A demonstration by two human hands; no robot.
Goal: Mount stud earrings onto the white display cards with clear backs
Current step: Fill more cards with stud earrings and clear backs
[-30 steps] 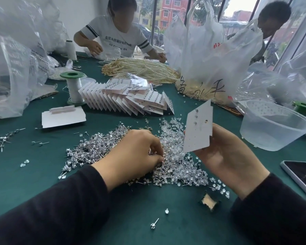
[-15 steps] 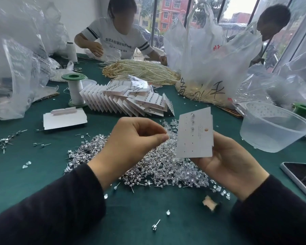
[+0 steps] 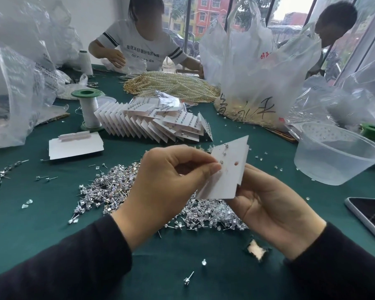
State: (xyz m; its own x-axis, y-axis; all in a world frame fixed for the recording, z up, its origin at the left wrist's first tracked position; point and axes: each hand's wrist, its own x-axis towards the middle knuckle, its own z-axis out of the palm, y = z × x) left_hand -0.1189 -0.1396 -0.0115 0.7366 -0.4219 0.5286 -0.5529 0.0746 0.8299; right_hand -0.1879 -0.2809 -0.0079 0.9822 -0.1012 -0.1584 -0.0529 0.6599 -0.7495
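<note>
Two hands are working together: the left hand is pinching a stud against the tilted white card, and the right hand is gripping its lower edge.

Held card — white, tilted, top corner toward 1 o'clock, raised above the table. A few studs sit in a line near its upper left edge, with one punched hole mid-face. Right hand grips its lower part; left hand pinches its 9 o'clock edge. Beneath it the stud pile spreads silver, with clear backs heaped at its 4 o'clock. Finished cards are fanned at 12 o'clock, studs showing. Blank cards lie flat at 10 o'clock. Loose stud — alone at 6 o'clock.
</note>
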